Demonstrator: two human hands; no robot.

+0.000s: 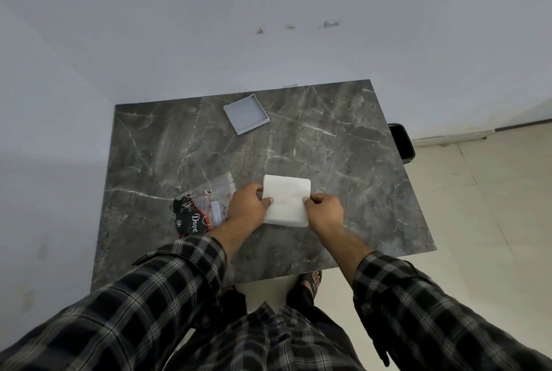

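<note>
A white stack of folded paper napkins [286,199] sits near the front middle of a dark marble table [343,161]. My left hand [248,205] grips the stack's left edge, thumb on top. My right hand [324,211] pinches its right edge with thumb and fingers. Just left of my left hand lies a clear plastic wrapper with a black and red printed part [194,212]. A shallow grey square tray [246,114] lies empty at the back of the table.
The table stands against a pale wall at the back and left. A black bin [401,142] sits on the floor past the table's right edge. My sandalled foot [310,281] shows under the front edge on a light tiled floor.
</note>
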